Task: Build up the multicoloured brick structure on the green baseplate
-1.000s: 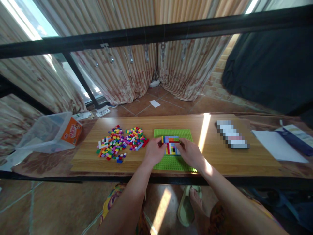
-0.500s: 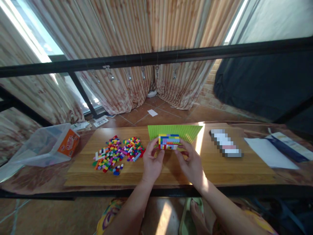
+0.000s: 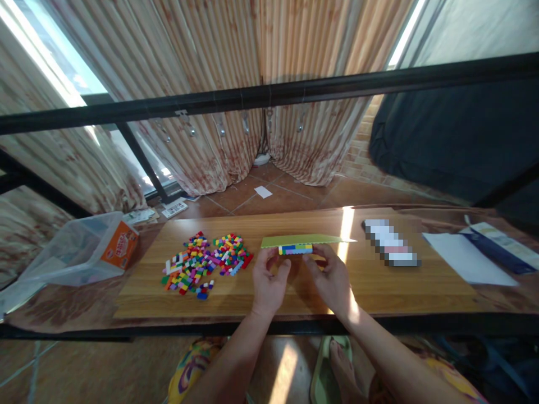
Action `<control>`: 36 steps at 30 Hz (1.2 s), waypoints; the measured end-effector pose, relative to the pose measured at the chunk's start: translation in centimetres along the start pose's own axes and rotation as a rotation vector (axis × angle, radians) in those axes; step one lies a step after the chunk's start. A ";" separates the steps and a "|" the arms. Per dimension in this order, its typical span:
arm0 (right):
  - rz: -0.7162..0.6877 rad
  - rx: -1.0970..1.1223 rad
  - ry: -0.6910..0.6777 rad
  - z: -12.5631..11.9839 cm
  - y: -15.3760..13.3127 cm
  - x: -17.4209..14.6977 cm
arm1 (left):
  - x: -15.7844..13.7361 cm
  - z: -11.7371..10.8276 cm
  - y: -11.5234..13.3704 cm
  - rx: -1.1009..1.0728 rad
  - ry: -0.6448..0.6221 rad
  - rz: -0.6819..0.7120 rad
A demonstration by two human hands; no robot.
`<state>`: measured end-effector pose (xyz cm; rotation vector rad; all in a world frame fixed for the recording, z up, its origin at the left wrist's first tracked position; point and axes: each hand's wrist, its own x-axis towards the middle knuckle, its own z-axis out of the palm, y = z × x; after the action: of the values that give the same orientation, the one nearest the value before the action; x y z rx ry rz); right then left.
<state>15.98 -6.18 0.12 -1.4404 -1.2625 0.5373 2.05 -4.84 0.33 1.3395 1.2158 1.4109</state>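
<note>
Grasping a block of coloured bricks (image 3: 295, 249) at its two ends over a wooden table (image 3: 387, 289), with the left hand (image 3: 268, 286) and right hand (image 3: 336, 283) in a closed grip, thumbs toward the camera. Holding a green baseplate (image 3: 311, 240) just behind the block, turned almost edge-on. Showing yellow, blue and pale purple along the block's near side, with its seating on the baseplate impossible to tell from this angle. Working beside loose bricks (image 3: 206, 262) strewn to the left, near a clear plastic bin (image 3: 80, 247) with an orange label, and opposite a pixelated object (image 3: 391, 244) and white paper (image 3: 465, 259) to the right.
</note>
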 end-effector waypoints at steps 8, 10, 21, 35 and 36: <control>0.244 0.040 -0.124 0.9 0.6 -0.5 | -0.2 0.9 -2.6 0.013 0.087 -0.126; 0.279 0.106 -0.163 1.2 0.6 -0.9 | -0.4 1.1 -3.0 -0.026 0.048 -0.158; 0.790 0.510 -0.403 0.7 -0.5 -4.7 | -2.1 -1.6 -2.8 -0.181 0.172 -0.431; 0.103 -0.254 0.131 -2.6 2.2 2.8 | 2.0 -4.2 -2.3 0.342 0.249 -0.163; 0.169 -0.243 0.134 -2.6 2.6 3.3 | 2.6 -3.8 -2.4 0.367 0.208 -0.163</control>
<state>20.33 -3.91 -0.45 -1.7684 -1.1347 0.4006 -2.07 -2.23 -1.41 1.3184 1.7474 1.2746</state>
